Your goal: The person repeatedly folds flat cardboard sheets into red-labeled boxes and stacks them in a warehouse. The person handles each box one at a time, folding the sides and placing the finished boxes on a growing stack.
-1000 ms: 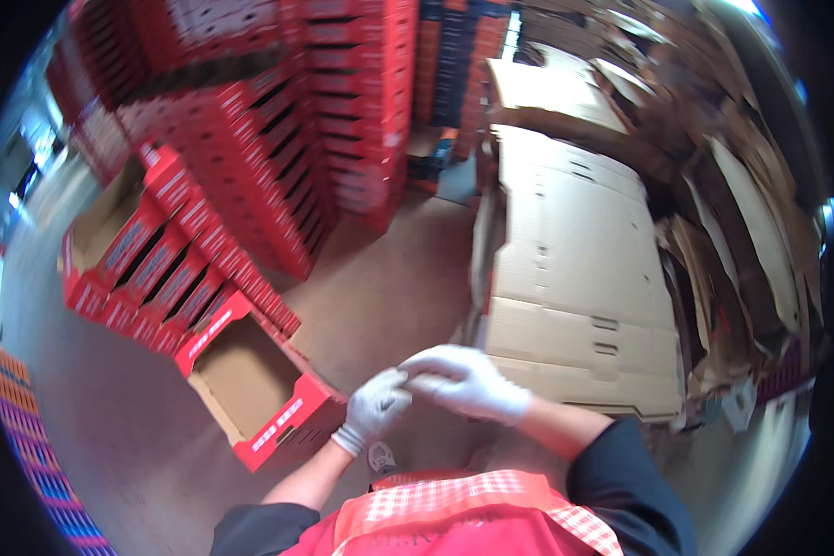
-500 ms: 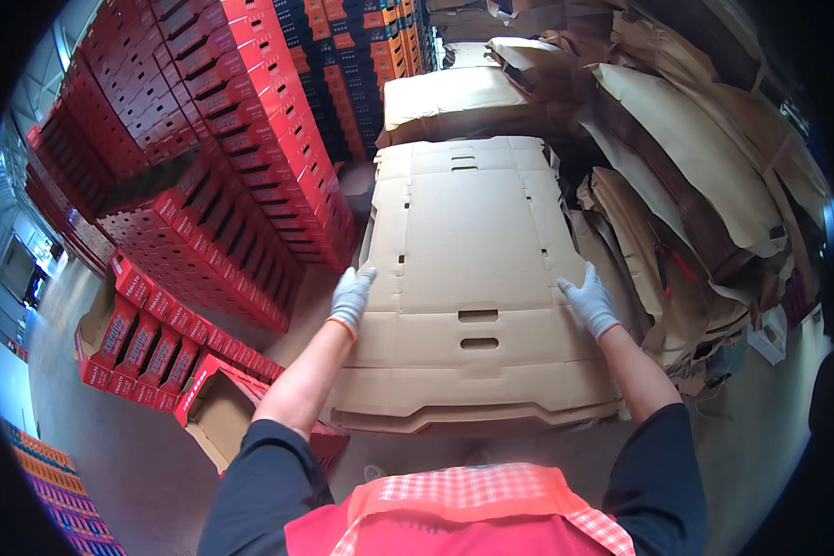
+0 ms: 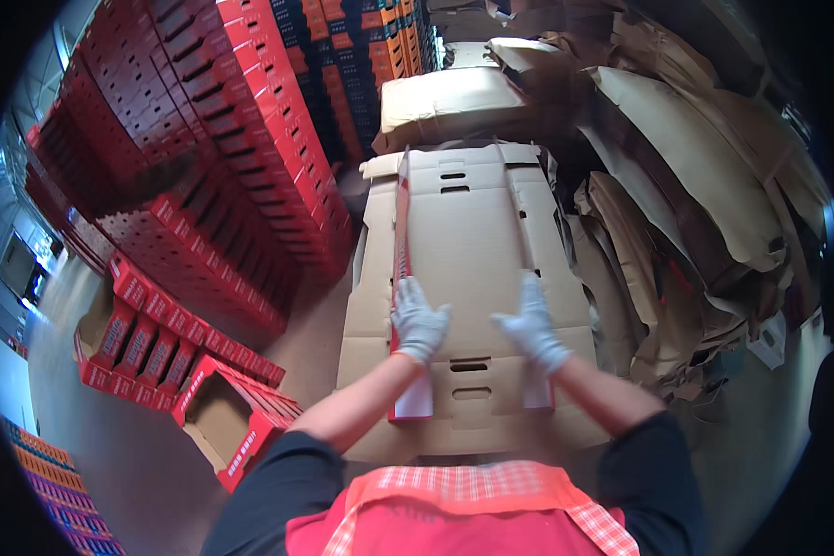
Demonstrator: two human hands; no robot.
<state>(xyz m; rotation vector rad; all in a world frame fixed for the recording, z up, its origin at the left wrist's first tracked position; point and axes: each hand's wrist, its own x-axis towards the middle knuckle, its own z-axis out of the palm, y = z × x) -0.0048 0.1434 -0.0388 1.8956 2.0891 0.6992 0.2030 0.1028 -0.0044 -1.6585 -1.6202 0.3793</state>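
Note:
A flat brown cardboard box blank (image 3: 463, 236) lies before me on top of a stack of blanks, with hand slots at both ends. Its left side panel (image 3: 402, 218) stands folded up and shows a red printed outer face. The right side panel (image 3: 519, 208) is raised too, seen almost edge-on. My left hand (image 3: 420, 320), in a pale grey work glove, lies open along the inner side of the left panel. My gloved right hand (image 3: 534, 324) rests open against the right panel, fingers stretched away from me, thumb pointing inward.
Tall stacks of red boxes (image 3: 278, 120) rise at the left. Assembled red boxes (image 3: 218, 417) sit lower, beside my left arm. Paper-wrapped bundles (image 3: 686, 167) lean at the right; a wrapped bundle (image 3: 454, 102) lies beyond the blank. Dark and orange boxes (image 3: 343, 74) stand behind.
Both hands have moved inward from the blank's outer edges. Its side panels, flat before, now stand up along the hands, and the blank's near edge has shifted toward me.

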